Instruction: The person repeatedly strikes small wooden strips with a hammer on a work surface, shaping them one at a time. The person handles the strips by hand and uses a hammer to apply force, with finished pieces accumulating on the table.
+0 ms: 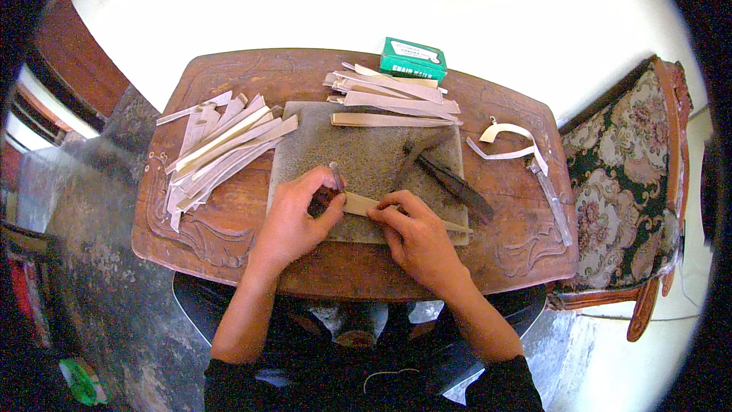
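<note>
The person's left hand point(293, 217) is curled tight around a small tool point(335, 177). The right hand point(415, 233) presses flat on a long pale strip point(364, 204) lying on the grey mat point(366, 154), near its front edge. The hands sit close together. More strips point(217, 149) are piled on the wooden table point(229, 240). A green box point(412, 59) sits shut at the back, so I cannot tell what is inside.

Both bare forearms enter from below, converging toward mid-bench. Left hand point(293, 217): knuckles up, fingers curled closed in a grip, thumb pointing right. Right hand point(415, 236): palm down, fingertips point(381, 210) pressed flat, wrist angled inward.
</note>
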### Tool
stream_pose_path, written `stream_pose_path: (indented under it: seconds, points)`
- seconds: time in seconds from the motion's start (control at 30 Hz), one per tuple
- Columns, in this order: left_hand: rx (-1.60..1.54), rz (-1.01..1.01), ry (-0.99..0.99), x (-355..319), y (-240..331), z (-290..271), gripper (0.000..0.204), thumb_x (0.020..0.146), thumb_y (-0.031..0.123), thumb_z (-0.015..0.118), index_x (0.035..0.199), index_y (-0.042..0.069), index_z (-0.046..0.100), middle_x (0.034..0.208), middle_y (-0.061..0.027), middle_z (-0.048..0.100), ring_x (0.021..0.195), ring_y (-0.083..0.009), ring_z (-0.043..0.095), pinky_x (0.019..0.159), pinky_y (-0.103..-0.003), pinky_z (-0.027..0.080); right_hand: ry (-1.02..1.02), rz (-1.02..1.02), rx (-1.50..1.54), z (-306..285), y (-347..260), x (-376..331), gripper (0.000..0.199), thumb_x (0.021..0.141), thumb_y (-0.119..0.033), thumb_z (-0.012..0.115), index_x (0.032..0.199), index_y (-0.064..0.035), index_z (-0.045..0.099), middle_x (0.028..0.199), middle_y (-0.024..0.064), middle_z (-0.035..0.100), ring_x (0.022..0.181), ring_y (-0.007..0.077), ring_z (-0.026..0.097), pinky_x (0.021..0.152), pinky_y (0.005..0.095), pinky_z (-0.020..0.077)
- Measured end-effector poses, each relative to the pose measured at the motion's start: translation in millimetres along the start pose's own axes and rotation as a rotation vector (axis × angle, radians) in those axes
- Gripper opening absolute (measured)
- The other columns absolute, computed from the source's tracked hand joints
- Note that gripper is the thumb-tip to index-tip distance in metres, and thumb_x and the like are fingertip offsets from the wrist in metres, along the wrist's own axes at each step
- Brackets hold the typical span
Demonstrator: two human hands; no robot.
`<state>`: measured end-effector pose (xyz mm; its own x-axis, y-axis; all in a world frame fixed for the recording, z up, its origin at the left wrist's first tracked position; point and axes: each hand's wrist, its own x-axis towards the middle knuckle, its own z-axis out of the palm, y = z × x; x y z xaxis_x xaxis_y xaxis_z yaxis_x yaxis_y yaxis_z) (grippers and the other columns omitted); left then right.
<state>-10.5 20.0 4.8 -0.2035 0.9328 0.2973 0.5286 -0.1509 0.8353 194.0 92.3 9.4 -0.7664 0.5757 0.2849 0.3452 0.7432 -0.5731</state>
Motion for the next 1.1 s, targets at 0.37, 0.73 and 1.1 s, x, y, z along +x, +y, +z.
stream_pose_path:
  seconds: [0.37, 0.73, 1.1]
  points:
    - [0.075, 0.072, 0.043, -1, 7, 3, 0.015, 0.086, 0.009, 0.07, 0.09, 0.002, 0.058, 0.089, -0.0164, 0.066, 0.081, -0.0344, 0.066, 0.072, -0.039, 0.052, -0.023, 0.017, 0.047, 1, 1, 0, 0.025, 0.077, 0.003, 0.06, 0.101, -0.0021, 0.065, 0.108, 0.016, 0.06, 0.102, 0.0378, 0.059, 0.088, 0.0441, 0.0499]
    - [0.151, 0.164, 0.07, -6, 1, 8, 0.013, 0.085, 0.007, 0.071, 0.094, 0.0, 0.064, 0.087, -0.017, 0.066, 0.081, -0.0367, 0.066, 0.071, -0.042, 0.053, 0.111, 0.109, 0.008, -35, 11, 1, 0.028, 0.085, -0.012, 0.069, 0.112, -0.0065, 0.065, 0.11, 0.015, 0.06, 0.102, 0.0363, 0.058, 0.09, 0.0444, 0.0486]
    - [0.146, 0.181, 0.107, -7, 0, 10, 0.012, 0.085, 0.008, 0.071, 0.095, 0.001, 0.067, 0.091, -0.0165, 0.068, 0.086, -0.0353, 0.066, 0.076, -0.042, 0.053, 0.094, 0.336, -0.392, -56, 57, -3, 0.035, 0.087, -0.026, 0.069, 0.113, -0.0046, 0.062, 0.107, 0.018, 0.059, 0.103, 0.0388, 0.056, 0.089, 0.0462, 0.046]
